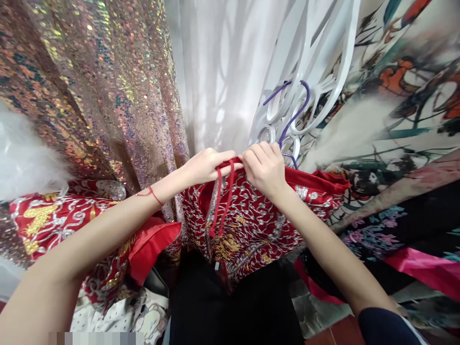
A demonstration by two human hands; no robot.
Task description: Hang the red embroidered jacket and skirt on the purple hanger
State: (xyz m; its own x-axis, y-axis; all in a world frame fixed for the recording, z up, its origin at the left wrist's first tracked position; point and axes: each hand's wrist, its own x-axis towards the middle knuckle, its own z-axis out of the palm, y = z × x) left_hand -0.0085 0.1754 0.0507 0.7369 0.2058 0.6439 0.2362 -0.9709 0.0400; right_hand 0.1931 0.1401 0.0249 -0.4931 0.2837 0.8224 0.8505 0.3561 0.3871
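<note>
A red garment with silver and gold embroidery hangs in front of me, its plain red band along the top. My left hand is closed on the band, and two red tie strings dangle over its fingers. Close beside it, my right hand grips the same edge, fingers curled over. Behind my right hand rises a purple hanger; its lower part is hidden by the hand and cloth. A small white tag shows near the garment's lower part.
A sequined cloth hangs at left, near white fluffy material. Another red embroidered piece lies below my left arm. White curved metalwork and a painted-pattern cloth stand at right, above black floral fabric.
</note>
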